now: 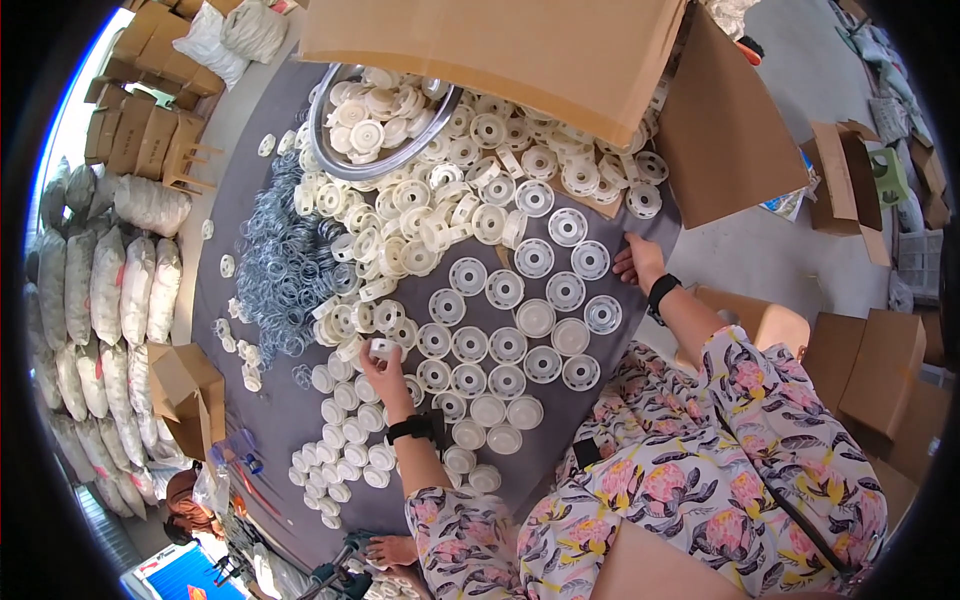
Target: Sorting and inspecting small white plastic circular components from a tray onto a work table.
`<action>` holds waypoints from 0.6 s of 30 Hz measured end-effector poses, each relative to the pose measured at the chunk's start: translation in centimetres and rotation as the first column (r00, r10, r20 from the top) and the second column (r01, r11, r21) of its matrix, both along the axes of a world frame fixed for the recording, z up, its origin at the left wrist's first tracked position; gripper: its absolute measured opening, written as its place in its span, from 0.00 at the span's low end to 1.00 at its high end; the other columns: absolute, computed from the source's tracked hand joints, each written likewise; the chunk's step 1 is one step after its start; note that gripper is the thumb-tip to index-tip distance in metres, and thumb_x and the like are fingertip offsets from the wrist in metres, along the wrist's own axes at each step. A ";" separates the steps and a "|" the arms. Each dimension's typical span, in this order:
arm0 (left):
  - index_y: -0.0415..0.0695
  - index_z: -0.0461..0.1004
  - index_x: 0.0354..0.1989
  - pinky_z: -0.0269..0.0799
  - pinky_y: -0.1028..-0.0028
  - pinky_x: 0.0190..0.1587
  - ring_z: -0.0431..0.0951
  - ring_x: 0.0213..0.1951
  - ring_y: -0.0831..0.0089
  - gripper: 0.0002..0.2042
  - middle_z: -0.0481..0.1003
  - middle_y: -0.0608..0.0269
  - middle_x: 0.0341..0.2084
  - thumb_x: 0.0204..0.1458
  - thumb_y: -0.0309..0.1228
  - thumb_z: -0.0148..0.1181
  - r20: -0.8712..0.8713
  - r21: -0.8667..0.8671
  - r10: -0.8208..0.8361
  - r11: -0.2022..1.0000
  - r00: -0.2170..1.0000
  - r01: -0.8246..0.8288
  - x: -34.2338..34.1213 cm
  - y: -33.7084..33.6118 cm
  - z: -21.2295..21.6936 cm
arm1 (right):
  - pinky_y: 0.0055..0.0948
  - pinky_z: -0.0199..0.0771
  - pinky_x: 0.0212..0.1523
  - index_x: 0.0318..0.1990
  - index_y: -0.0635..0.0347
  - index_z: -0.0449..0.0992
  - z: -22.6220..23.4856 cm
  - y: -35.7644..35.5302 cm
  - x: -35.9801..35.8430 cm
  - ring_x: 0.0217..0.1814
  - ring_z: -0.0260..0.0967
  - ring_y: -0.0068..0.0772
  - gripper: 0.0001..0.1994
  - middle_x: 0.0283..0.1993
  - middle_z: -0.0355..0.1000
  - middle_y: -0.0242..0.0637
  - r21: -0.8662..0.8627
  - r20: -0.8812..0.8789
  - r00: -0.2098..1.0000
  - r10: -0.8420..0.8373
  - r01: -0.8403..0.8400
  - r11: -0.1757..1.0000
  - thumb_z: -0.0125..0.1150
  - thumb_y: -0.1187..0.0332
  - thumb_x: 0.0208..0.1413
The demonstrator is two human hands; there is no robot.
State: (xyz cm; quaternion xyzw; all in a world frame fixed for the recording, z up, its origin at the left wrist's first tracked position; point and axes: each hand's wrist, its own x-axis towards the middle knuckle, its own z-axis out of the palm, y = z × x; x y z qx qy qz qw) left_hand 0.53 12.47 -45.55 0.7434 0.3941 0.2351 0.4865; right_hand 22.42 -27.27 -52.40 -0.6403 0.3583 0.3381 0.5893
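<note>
Though the fisheye bends everything toward the rim, I can start at the far left, where white filled sacks (105,290) are stacked against the wall beside flat cardboard boxes (130,130), and an open carton (190,385) sits at the edge of the grey mat (230,200) that covers the floor; next comes a tangled heap of thin metal rings (280,265), then the white plastic discs. My left hand (383,372) is closed on one white disc (384,348), pinched by its rim between thumb and fingers, just over the near rows of discs (345,440). I judge the piece light, stiff and smooth, a moulded part that should not crush but could slip, so the rim looks the sound place to hold, not the holed face. Past it, discs lie flat in neat rows (520,330), and behind them a loose pile (430,200) spills from a metal basin (330,150) under a big cardboard box (500,50). My right hand (637,262) rests open on the mat, gripping nothing, beside the outermost discs. Farther right stand more cartons (870,370) on bare concrete floor (760,260)
</note>
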 end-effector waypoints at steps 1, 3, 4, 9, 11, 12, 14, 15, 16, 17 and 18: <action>0.38 0.62 0.50 0.66 0.74 0.41 0.69 0.36 0.71 0.25 0.69 0.59 0.36 0.43 0.29 0.64 -0.097 -0.046 0.006 0.999 0.995 -0.011 -0.3 0.2 -0.1 | 0.27 0.54 0.10 0.21 0.63 0.73 -0.1 -0.1 0.0 0.08 0.59 0.28 0.24 0.17 0.72 0.40 0.000 0.002 1.000 0.001 -0.001 1.000 0.44 0.50 0.52; 0.37 0.65 0.45 0.66 0.73 0.40 0.69 0.35 0.71 0.22 0.69 0.59 0.33 0.41 0.29 0.65 -0.192 -0.091 0.008 0.996 0.981 -0.026 -0.9 0.4 -0.3 | 0.27 0.54 0.10 0.21 0.63 0.73 -0.2 -0.2 0.1 0.08 0.59 0.28 0.24 0.17 0.72 0.40 -0.014 0.011 1.000 -0.001 0.001 1.000 0.44 0.50 0.52; 0.37 0.67 0.40 0.66 0.72 0.41 0.69 0.35 0.68 0.19 0.69 0.58 0.32 0.39 0.28 0.65 -0.358 0.126 -0.063 0.985 0.931 0.115 -1.0 0.0 0.1 | 0.27 0.54 0.10 0.21 0.63 0.73 -0.2 -0.3 0.1 0.08 0.59 0.28 0.24 0.17 0.72 0.40 -0.016 0.011 1.000 -0.002 0.002 1.000 0.44 0.50 0.52; 0.39 0.70 0.32 0.65 0.64 0.44 0.70 0.38 0.57 0.17 0.71 0.53 0.33 0.34 0.31 0.67 -0.386 0.306 -0.041 0.937 0.921 0.170 -0.8 -1.0 0.4 | 0.27 0.55 0.10 0.21 0.63 0.73 -0.1 -0.1 -0.1 0.08 0.59 0.28 0.24 0.16 0.71 0.40 -0.009 0.021 1.000 -0.004 0.004 1.000 0.44 0.50 0.52; 0.39 0.70 0.32 0.64 0.63 0.45 0.70 0.40 0.56 0.17 0.71 0.53 0.34 0.34 0.31 0.67 -0.355 0.433 -0.068 0.872 0.932 0.228 -1.3 -0.5 -0.5 | 0.27 0.55 0.10 0.21 0.63 0.73 0.0 0.2 -0.1 0.08 0.59 0.28 0.24 0.16 0.71 0.40 -0.007 0.030 1.000 0.003 -0.003 1.000 0.44 0.50 0.52; 0.39 0.70 0.32 0.64 0.62 0.45 0.69 0.42 0.55 0.16 0.71 0.53 0.35 0.35 0.31 0.67 -0.330 0.551 -0.102 0.787 0.938 0.279 -1.6 -0.1 -0.9 | 0.27 0.55 0.10 0.21 0.63 0.73 0.0 0.3 -0.1 0.08 0.59 0.28 0.24 0.16 0.71 0.40 -0.007 0.038 0.999 0.007 -0.006 1.000 0.44 0.50 0.52; 0.39 0.70 0.34 0.63 0.62 0.47 0.69 0.43 0.54 0.16 0.71 0.52 0.37 0.36 0.30 0.65 -0.449 0.630 -0.062 0.686 0.891 0.365 -0.5 -2.2 0.3 | 0.27 0.55 0.09 0.21 0.64 0.73 -0.3 -0.3 0.1 0.07 0.60 0.29 0.24 0.17 0.72 0.41 -0.019 0.033 0.999 -0.009 0.010 1.000 0.44 0.51 0.52; 0.39 0.71 0.36 0.62 0.63 0.49 0.68 0.45 0.53 0.15 0.71 0.51 0.39 0.38 0.29 0.64 -0.556 0.687 0.007 0.568 0.831 0.454 -0.1 -2.9 0.7 | 0.27 0.55 0.09 0.21 0.65 0.73 -0.4 -0.6 0.1 0.07 0.60 0.30 0.23 0.17 0.72 0.42 -0.024 0.025 1.000 -0.019 0.019 1.000 0.44 0.52 0.52; 0.39 0.71 0.36 0.62 0.63 0.49 0.68 0.45 0.53 0.15 0.71 0.51 0.39 0.38 0.29 0.64 -0.556 0.687 0.010 0.568 0.831 0.453 -0.1 -2.6 1.0 | 0.27 0.55 0.09 0.21 0.65 0.73 -0.4 -0.5 0.1 0.07 0.60 0.30 0.23 0.17 0.72 0.42 -0.022 0.024 1.000 -0.017 0.018 1.000 0.44 0.52 0.52; 0.39 0.70 0.38 0.62 0.62 0.51 0.68 0.47 0.53 0.16 0.70 0.50 0.41 0.39 0.28 0.63 -0.563 0.585 -0.040 0.686 0.825 0.432 -0.1 -2.1 1.3 | 0.27 0.55 0.09 0.21 0.66 0.73 -0.3 -0.4 0.0 0.07 0.60 0.30 0.23 0.17 0.72 0.42 -0.019 0.027 0.999 -0.018 0.018 1.000 0.44 0.52 0.52; 0.39 0.70 0.41 0.61 0.62 0.52 0.67 0.48 0.52 0.17 0.69 0.49 0.44 0.40 0.27 0.62 -0.563 0.466 -0.091 0.786 0.822 0.406 0.1 -1.8 1.4 | 0.27 0.55 0.09 0.21 0.66 0.73 -0.3 -0.4 0.0 0.07 0.61 0.30 0.23 0.17 0.72 0.42 -0.016 0.030 0.999 -0.020 0.020 1.000 0.44 0.52 0.52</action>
